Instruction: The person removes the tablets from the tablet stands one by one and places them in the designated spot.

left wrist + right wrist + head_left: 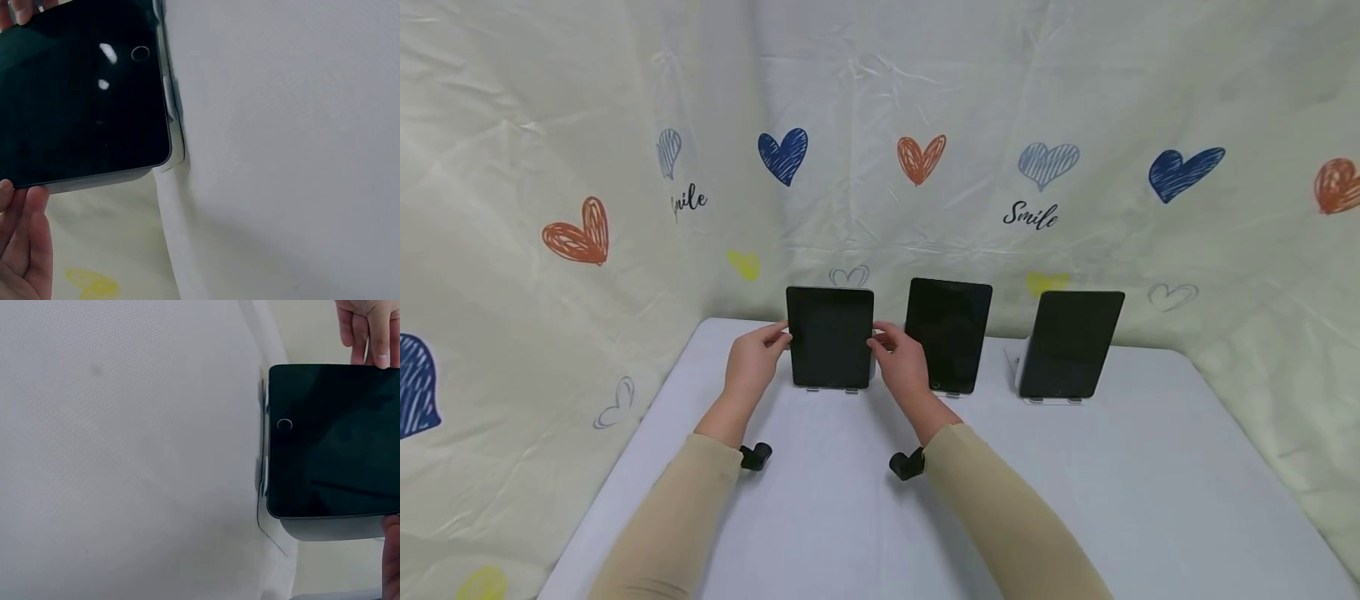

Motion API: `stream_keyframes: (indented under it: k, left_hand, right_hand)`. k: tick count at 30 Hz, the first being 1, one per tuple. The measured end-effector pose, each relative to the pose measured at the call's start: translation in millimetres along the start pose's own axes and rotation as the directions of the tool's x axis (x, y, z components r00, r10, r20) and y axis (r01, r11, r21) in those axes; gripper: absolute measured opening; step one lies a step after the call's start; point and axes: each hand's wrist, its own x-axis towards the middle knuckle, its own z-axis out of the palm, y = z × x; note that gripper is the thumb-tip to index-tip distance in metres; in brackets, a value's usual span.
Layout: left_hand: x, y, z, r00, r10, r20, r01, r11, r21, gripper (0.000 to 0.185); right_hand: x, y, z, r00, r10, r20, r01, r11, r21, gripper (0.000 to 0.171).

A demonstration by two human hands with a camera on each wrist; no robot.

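Note:
A black tablet (832, 337) stands upright, leaning slightly back, its lower edge in the small lips of a light-coloured stand (812, 389). My left hand (752, 358) pinches its left side edge, the thumb at the front. On the opposite side edge, my right hand (901, 358) pinches it at about the same height. The left wrist view shows the round home button near the stand end of the tablet (81, 100), with my left fingers (37, 244) at the edge. In the right wrist view, part of my right hand (392, 556) appears at the lower right.
Two more black tablets lean on stands to the right: the middle tablet (949, 333) close beside my right hand, the other tablet (1071, 343) farther right. A white cloth covers the table (850, 500). Right behind hangs a pale curtain (865, 75) printed with hearts.

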Motion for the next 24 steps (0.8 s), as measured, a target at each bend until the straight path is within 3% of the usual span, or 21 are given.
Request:
stream_keyframes:
  k: [9, 24]
  left_hand:
    - [-5.4, 2.7, -2.5, 1.0, -0.016, -0.006, 0.015, 0.998, -0.061, 0.038]
    - [-24.0, 6.4, -8.5, 0.998, -0.049, 0.032, 0.053, 0.99, -0.134, 0.039]
  right_hand:
    - [-4.7, -5.8, -3.6, 0.997, 0.079, 0.019, -0.081, 0.99, 0.119, 0.038]
    - [-20.6, -11.8, -10.2, 0.986, 0.165, 0.037, -0.169, 0.968, 0.183, 0.037]
